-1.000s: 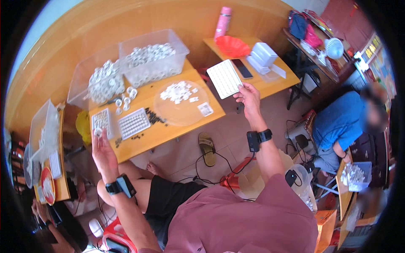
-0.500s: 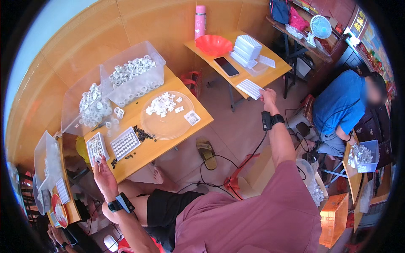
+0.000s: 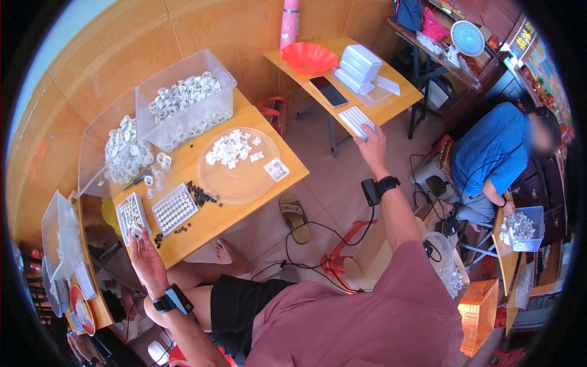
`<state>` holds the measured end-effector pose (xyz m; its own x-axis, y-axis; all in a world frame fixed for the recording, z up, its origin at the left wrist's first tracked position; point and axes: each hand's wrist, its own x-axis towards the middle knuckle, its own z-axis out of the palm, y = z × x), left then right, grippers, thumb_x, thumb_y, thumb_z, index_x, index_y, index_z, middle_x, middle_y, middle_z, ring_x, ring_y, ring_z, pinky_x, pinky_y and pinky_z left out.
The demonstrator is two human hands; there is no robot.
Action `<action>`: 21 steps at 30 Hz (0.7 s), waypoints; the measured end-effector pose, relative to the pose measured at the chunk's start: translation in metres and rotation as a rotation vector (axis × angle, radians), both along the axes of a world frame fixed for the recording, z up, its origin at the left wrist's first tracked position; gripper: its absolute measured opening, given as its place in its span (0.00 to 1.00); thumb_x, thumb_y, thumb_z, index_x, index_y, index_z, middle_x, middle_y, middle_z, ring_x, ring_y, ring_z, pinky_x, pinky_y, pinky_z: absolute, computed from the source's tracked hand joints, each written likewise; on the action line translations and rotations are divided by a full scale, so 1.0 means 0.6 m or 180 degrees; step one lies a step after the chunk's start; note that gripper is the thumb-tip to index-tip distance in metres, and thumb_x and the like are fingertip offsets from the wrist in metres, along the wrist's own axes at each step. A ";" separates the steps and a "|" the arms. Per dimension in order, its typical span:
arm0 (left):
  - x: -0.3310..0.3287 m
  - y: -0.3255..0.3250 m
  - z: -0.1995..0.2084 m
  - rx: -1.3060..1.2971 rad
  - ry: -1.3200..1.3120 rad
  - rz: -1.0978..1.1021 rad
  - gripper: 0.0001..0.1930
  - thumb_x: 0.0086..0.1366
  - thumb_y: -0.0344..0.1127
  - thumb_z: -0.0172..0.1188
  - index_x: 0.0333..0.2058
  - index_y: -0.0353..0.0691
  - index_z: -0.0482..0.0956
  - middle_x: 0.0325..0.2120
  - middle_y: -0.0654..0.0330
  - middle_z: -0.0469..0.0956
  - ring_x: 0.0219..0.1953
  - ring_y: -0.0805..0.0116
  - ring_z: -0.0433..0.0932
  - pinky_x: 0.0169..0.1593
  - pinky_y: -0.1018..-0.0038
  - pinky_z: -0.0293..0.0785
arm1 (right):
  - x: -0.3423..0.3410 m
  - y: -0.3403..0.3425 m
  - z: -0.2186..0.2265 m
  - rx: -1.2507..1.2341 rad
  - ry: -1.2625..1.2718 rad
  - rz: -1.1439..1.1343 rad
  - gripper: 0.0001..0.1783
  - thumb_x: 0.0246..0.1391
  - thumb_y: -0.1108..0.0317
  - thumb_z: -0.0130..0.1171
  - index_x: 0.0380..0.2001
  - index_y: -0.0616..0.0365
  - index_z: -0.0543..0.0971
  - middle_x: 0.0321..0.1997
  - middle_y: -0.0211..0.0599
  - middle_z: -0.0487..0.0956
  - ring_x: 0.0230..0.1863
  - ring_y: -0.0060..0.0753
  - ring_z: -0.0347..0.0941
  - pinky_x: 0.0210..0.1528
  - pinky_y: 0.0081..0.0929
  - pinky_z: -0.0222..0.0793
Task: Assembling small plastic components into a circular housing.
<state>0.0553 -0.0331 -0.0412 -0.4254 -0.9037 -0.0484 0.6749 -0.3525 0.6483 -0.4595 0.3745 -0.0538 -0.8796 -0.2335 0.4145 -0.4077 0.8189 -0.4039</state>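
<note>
My right hand grips a white tray by its near end. Change: the tray, shown face-on one second ago, now sits lower and flatter at the edge of the far table, near the phone. Contact with that table cannot be confirmed. My left hand pinches a ring at the filled tray. Hands are well apart; judged effect: tray handling is separated from ring handling.

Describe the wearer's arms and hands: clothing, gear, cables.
Left hand and right hand: ungloved. Left side: black strap, boxy module with bluish-grey face. Right side: another black strap, boxy black module, thin dark cable off it, short mauve sleeve.
</note>
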 end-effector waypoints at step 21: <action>0.039 0.017 0.021 -0.1540 -0.1939 0.0615 0.17 0.71 0.28 0.50 0.57 0.29 0.69 0.55 0.50 0.73 0.59 0.59 0.69 0.67 0.68 0.61 | -0.020 -0.116 0.041 0.0130 0.0641 0.0175 0.22 0.49 0.66 0.64 0.48 0.60 0.77 0.48 0.52 0.78 0.51 0.55 0.74 0.55 0.46 0.68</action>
<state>0.0789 -0.0227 -0.0289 -0.2843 -0.9389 0.1942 0.1735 0.1488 0.9735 -0.4718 0.3050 -0.0292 -0.7654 -0.2991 0.5698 -0.5214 0.8072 -0.2767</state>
